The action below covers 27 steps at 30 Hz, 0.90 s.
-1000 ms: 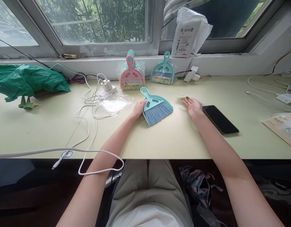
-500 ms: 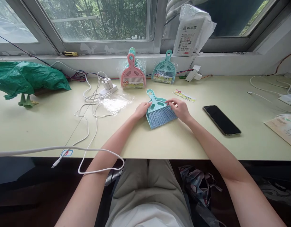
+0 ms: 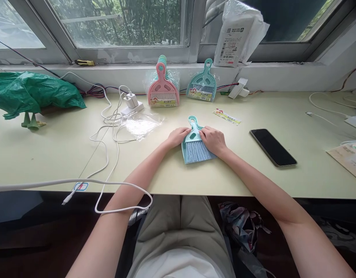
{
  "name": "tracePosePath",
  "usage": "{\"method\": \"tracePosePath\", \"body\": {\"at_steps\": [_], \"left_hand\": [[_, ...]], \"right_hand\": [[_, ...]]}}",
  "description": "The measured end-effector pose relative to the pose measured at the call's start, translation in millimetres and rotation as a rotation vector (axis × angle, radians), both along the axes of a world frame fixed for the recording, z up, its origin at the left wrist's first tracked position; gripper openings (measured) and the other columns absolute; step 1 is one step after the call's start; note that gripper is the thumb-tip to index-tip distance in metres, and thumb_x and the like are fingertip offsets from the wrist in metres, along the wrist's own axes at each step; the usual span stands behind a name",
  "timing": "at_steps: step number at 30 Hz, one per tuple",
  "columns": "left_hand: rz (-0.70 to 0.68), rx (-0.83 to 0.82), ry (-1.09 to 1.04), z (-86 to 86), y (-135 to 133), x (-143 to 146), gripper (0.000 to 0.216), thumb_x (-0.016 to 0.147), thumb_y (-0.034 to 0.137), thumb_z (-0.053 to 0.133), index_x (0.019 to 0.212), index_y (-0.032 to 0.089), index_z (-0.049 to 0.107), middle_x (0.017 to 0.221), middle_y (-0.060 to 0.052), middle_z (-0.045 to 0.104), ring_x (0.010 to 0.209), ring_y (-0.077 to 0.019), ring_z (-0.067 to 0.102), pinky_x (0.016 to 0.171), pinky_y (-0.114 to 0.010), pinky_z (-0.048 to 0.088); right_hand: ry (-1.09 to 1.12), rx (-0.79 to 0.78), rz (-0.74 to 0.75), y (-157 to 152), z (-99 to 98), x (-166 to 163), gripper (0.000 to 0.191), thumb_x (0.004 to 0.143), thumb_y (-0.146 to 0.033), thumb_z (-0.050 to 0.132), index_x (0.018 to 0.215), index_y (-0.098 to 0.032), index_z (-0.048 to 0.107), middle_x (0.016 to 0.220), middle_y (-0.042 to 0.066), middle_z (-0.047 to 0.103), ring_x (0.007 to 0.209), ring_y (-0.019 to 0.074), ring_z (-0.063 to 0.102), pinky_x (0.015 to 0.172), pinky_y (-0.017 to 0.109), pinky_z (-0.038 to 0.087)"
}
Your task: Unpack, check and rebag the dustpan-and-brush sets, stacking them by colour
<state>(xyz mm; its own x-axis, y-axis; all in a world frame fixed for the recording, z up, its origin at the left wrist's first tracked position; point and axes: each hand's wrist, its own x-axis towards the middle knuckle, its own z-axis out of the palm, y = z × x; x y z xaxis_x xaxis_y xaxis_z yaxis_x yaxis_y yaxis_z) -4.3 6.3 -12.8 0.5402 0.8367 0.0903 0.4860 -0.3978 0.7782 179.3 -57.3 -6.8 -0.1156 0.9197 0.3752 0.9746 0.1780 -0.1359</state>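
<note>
In the head view, a small teal hand brush (image 3: 197, 151) with blue-grey bristles lies nested in a matching teal dustpan (image 3: 183, 153). The set rests on the table, handles pointing away from me and bristles towards me. My left hand (image 3: 178, 137) is closed on the dustpan's left edge, below the handle. On the other side, my right hand (image 3: 214, 140) wraps over the right shoulder of the set, its fingers on the brush body and the right part covered. A torn-off printed label (image 3: 226, 116) lies beyond my right hand.
Pink and teal packaged brush sets (image 3: 163, 88) lean against the sill, with a teal packaged set (image 3: 201, 83) beside them. Clear plastic wrap (image 3: 141, 124) and white cables (image 3: 107, 154) lie on the left. A phone (image 3: 273, 147) lies right. A green plastic bag (image 3: 36, 92) sits far left.
The brush and dustpan have shifted slightly towards me and turned a little. My right hand has gone from fingertips on the edge to a fuller grip over the right side.
</note>
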Motion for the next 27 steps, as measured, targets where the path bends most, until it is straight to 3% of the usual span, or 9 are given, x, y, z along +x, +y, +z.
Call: {"method": "tracePosePath", "body": {"at_steps": [5,13,20,27], "left_hand": [[-0.065,-0.014,-0.129,1.1,1,-1,0.048,0.091,0.050,0.038,0.086,0.013,0.069,0.088,-0.006,0.068,0.082,-0.0188,0.057,0.074,-0.026,0.041],[-0.075,0.039,-0.055,7.4,1,-3,0.043,0.091,0.044,0.038,0.083,0.014,0.068,0.084,-0.005,0.068,0.078,-0.0178,0.056,0.070,-0.027,0.040],[-0.138,-0.032,-0.054,22.7,-6,-5,0.039,0.089,0.042,0.040,0.067,0.016,0.058,0.064,-0.002,0.051,0.057,-0.0129,0.046,0.054,-0.026,0.033],[-0.145,-0.027,-0.064,34.0,-11,-4,0.040,0.089,0.040,0.042,0.057,0.017,0.049,0.059,-0.002,0.044,0.053,-0.0123,0.042,0.054,-0.028,0.031]], "right_hand": [[0.094,0.000,0.006,2,-0.7,3,0.043,0.099,-0.036,0.034,0.076,-0.019,0.066,0.083,0.007,0.066,0.069,0.0171,0.053,0.059,0.030,0.026],[0.241,-0.051,0.018,6,1.1,8,0.044,0.096,-0.039,0.036,0.067,-0.020,0.063,0.081,0.006,0.066,0.069,0.0164,0.053,0.058,0.028,0.027],[0.434,-0.029,-0.029,6,2.5,10,0.045,0.090,-0.043,0.041,0.054,-0.020,0.054,0.068,0.003,0.062,0.064,0.0150,0.050,0.057,0.028,0.028],[0.583,-0.028,-0.039,6,4.7,10,0.044,0.085,-0.047,0.045,0.052,-0.020,0.050,0.062,0.002,0.059,0.060,0.0145,0.049,0.057,0.028,0.031]]}}
